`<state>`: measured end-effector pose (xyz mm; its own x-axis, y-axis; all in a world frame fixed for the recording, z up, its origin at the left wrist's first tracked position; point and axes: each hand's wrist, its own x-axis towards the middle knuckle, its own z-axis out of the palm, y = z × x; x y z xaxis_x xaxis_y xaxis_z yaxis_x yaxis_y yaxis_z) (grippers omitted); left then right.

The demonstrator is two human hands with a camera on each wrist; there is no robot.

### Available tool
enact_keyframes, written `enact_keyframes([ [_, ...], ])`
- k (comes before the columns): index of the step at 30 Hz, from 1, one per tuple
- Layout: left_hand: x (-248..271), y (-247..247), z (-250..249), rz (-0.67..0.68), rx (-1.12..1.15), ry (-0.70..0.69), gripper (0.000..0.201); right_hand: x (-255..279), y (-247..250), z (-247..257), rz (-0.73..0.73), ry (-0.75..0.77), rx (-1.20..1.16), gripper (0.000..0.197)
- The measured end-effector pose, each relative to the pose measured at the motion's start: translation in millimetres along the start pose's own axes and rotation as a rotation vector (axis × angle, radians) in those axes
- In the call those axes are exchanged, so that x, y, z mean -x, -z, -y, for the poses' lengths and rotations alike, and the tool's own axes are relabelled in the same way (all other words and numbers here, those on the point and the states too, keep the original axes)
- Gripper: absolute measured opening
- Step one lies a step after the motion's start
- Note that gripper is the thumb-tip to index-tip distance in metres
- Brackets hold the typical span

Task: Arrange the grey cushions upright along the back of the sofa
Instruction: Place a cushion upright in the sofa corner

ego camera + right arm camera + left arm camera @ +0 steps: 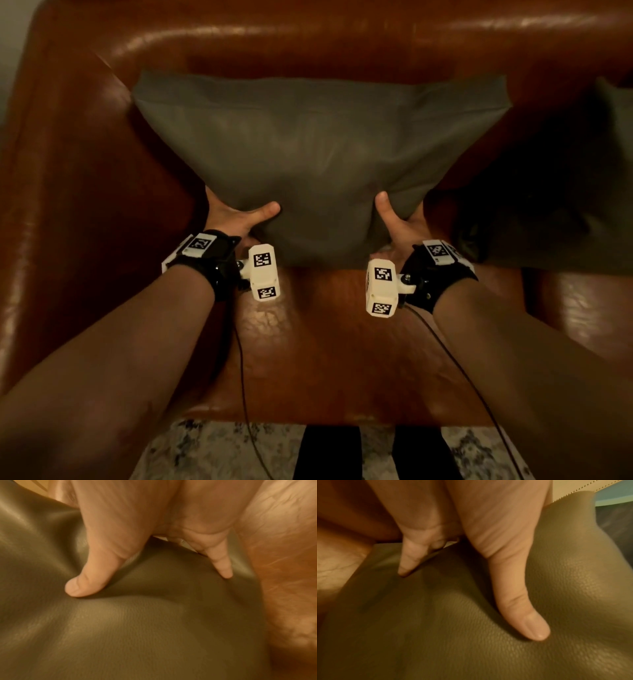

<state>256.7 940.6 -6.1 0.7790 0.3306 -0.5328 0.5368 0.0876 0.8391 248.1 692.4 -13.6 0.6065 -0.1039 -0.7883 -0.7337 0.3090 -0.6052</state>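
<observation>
A large grey cushion (318,150) leans back toward the brown leather sofa back (342,37), its lower edge on the seat. My left hand (236,216) grips its lower left corner, thumb pressed into the front face and fingers behind. My right hand (400,222) grips the lower right corner the same way. In the left wrist view the thumb (522,608) dents the grey cushion (453,635); in the right wrist view the thumb (92,577) digs into the cushion (137,628). A second grey cushion (616,144) shows at the far right, mostly in shadow.
The sofa's left armrest (61,171) rises beside the cushion. Bare seat leather (325,342) lies in front of me. A patterned rug (212,452) and my dark-clad legs (329,452) are below the seat edge. Thin cables hang from both wrists.
</observation>
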Motion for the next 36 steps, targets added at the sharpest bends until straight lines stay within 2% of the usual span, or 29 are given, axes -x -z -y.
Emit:
enact_keyframes([
  [4,10,10,9,-0.047,0.015,0.139,0.103,1,11,-11,-0.044,0.042,0.021,0.082],
  [7,19,11,9,-0.113,-0.081,0.149,0.118,9,15,-10,-0.045,0.024,0.043,0.087],
  [10,34,7,11,-0.174,-0.162,0.208,0.116,23,19,-6,-0.048,0.037,0.117,0.088],
  [12,46,1,12,-0.151,-0.158,0.272,0.117,30,24,-7,-0.062,0.067,0.19,0.087],
  [15,63,-6,10,-0.113,-0.148,0.341,0.122,38,36,-11,-0.09,0.031,0.245,0.082],
  [20,84,-21,14,-0.079,-0.151,0.361,0.088,41,59,-20,-0.111,-0.013,0.267,0.078],
  [24,99,-37,27,-0.07,-0.197,0.391,0.079,47,87,-16,-0.115,-0.013,0.305,0.072],
  [26,109,-54,34,-0.03,-0.237,0.408,0.076,49,109,-14,-0.089,-0.016,0.333,0.067],
  [27,116,-65,37,0.009,-0.262,0.415,0.068,48,123,-15,-0.075,-0.023,0.339,0.066],
  [32,156,-157,63,0.204,-0.391,0.393,0.014,41,227,-20,-0.101,-0.057,0.403,0.065],
  [33,165,-180,66,0.232,-0.428,0.372,0.01,38,254,-19,-0.114,-0.069,0.42,0.063],
  [36,186,-253,77,0.28,-0.494,0.313,0.016,29,346,-9,-0.134,-0.094,0.431,0.06],
])
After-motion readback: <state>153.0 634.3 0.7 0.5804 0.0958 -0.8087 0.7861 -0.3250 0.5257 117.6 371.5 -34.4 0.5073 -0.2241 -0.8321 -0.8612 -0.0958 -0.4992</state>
